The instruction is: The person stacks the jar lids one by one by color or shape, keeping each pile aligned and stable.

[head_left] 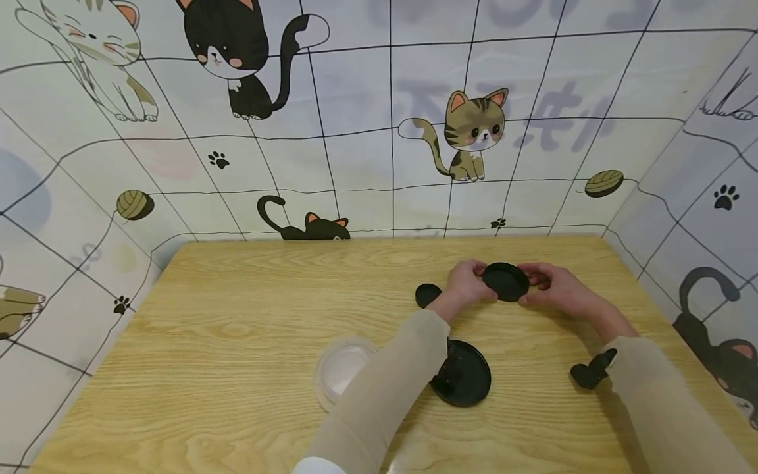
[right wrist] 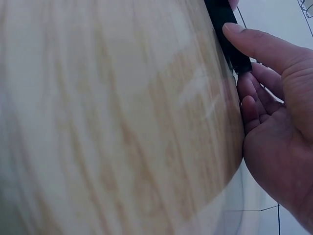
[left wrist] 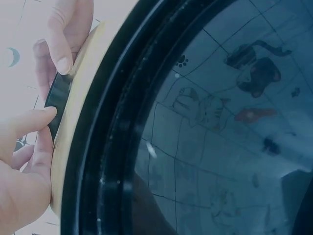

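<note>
Both hands hold a black round lid with a raised rim, toward the far right of the table. My left hand pinches its left edge, the thumb on the near face in the left wrist view. Across from it, my right hand grips the right edge; its thumb lies on the rim in the right wrist view. A smaller black disc lies beside the left wrist. Nearer, a larger glossy black lid lies partly hidden by the left sleeve; it fills much of the left wrist view.
A clear round plastic piece lies left of the larger lid, partly covered by the left forearm. The wood-grain table meets a cat-patterned cloth wall behind and at the sides. A black wrist device hangs from the right sleeve.
</note>
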The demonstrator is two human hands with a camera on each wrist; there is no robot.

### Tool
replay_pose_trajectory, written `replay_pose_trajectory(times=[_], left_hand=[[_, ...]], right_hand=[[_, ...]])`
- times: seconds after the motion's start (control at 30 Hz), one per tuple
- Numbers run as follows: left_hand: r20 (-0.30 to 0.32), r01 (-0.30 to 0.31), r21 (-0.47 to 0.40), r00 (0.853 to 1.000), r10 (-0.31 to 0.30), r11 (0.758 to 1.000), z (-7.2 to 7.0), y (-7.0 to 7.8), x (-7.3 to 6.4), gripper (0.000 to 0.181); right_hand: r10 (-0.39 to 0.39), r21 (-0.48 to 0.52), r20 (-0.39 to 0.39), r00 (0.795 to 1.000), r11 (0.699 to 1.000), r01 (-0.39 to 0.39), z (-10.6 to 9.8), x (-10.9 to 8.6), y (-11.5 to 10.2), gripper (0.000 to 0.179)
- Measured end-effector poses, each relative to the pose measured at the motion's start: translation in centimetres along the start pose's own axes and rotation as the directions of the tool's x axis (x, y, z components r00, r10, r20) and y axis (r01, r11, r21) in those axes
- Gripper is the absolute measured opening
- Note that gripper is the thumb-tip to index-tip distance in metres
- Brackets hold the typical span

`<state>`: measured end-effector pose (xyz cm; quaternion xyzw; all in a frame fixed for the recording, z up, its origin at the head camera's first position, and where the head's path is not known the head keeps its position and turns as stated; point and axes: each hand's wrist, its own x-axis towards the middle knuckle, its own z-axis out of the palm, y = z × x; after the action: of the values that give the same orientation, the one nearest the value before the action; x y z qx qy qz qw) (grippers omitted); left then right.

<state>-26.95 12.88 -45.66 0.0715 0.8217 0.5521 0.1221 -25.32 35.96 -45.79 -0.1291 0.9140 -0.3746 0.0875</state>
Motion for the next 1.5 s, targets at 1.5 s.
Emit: replay_pose_trajectory(times=[1.5], left_hand=[[0.161, -0.087, -0.282, 0.977, 0.137, 0.955, -6.6, 2.0, -8.1, 0.064]], right_hand=[[-0.093, 0.268, -0.057, 0.994, 0.958, 0.105, 0.3, -5.9, -7.4, 0.06]])
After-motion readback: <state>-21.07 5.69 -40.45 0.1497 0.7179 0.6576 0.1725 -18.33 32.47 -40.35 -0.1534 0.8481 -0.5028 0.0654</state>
